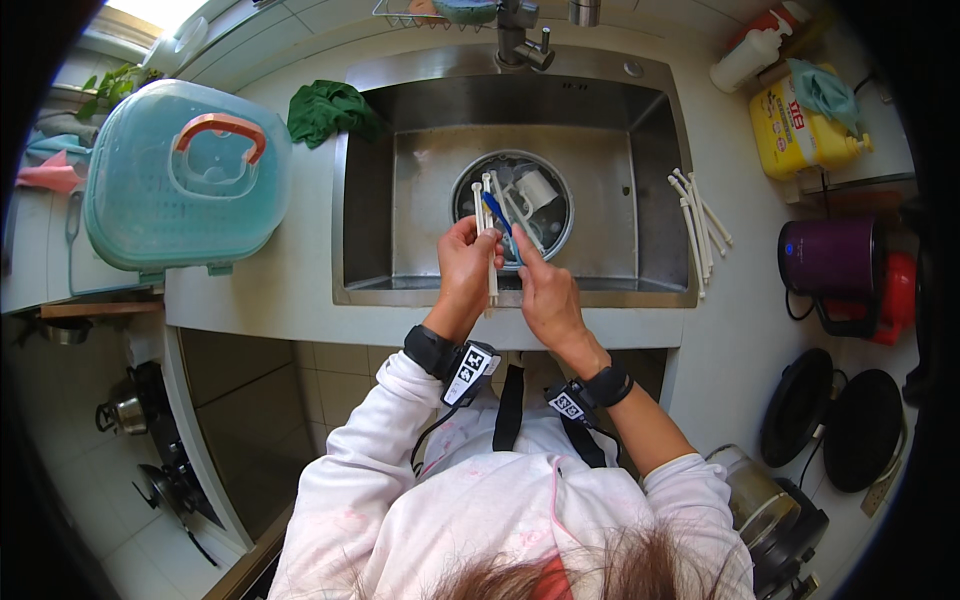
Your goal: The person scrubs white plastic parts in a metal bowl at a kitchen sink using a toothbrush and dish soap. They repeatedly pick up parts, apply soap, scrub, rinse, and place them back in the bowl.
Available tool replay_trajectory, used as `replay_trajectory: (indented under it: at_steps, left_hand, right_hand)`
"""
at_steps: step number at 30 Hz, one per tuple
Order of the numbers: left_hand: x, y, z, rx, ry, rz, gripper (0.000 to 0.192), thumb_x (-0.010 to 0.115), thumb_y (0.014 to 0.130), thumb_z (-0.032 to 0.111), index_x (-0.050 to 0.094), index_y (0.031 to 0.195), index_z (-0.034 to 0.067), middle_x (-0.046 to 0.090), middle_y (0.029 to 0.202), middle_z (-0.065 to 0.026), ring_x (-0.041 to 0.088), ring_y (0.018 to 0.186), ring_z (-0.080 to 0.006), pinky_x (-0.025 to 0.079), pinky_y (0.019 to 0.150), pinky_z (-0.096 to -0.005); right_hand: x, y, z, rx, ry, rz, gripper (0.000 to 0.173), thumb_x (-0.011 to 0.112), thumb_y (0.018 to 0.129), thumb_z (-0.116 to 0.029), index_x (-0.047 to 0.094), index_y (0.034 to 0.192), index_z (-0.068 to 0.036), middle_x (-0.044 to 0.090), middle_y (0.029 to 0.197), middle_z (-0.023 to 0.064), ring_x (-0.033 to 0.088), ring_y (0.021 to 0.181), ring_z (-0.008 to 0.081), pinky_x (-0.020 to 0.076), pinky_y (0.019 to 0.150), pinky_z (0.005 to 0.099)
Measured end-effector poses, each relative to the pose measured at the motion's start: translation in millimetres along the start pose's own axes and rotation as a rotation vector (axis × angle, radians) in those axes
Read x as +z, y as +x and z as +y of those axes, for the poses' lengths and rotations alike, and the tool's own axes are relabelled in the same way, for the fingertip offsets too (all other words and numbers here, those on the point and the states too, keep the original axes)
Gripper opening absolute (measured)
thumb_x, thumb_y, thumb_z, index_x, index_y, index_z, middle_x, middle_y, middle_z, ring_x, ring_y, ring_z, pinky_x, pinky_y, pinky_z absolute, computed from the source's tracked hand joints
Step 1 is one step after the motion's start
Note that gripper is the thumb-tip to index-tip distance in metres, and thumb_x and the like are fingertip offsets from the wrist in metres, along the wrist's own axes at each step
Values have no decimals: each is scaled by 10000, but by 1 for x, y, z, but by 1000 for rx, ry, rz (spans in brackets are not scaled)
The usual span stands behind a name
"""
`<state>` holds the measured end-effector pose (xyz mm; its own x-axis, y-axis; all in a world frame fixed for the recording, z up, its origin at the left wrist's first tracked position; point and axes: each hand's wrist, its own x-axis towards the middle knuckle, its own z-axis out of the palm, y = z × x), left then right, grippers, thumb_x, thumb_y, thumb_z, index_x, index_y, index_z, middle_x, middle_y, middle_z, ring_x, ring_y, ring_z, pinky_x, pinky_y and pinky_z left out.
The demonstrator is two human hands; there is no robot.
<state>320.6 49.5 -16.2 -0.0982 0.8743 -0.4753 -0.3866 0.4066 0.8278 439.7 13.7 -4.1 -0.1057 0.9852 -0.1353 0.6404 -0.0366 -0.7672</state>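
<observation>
My left hand (466, 262) holds two or so thin white plastic rods (478, 201) with small knobbed ends, over the near side of the sink. In my right hand (549, 292) is a blue toothbrush-like brush (496, 210), its head against the rods. Below both hands a round metal basin (568, 217) sits in the stainless steel sink (420, 180). Water in the basin covers part of a white cup-like piece (536, 190) and some pale rods. Several similar white rods (699, 225) lie in a loose pile on the counter right of the sink.
A teal lidded box (187, 232) with an orange handle stands left, near a green cloth (326, 112) at the sink's corner. The faucet (521, 45) rises behind. On the right are a yellow detergent jug (787, 135), a white pump bottle (750, 56) and a purple kettle (832, 259).
</observation>
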Motion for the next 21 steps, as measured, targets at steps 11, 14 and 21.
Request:
replay_trajectory:
  at_steps: [11,14,21]
  left_hand:
    - [-9,15,-10,14,50,-25,103,500,880,-1,581,941,-18,578,758,-34,532,637,-96,452,592,-218]
    - [-11,21,-5,10,5,27,129,482,889,8,561,989,-15,590,820,-57,562,664,-128,487,595,-249]
    - [-19,32,15,-162,-313,-51,104,412,940,75,470,971,-4,571,859,-131,627,820,-273,556,732,-447]
  right_hand:
    - [9,0,-4,-16,42,87,544,505,827,-16,422,1350,-141,587,772,274,575,721,448,448,634,502]
    - [11,-2,-5,-46,44,103,545,508,829,-19,417,1352,-144,593,756,266,574,710,449,442,641,509]
    - [19,-14,-3,-20,-14,-1,587,513,826,-17,365,1381,-141,590,717,264,578,689,446,440,621,517]
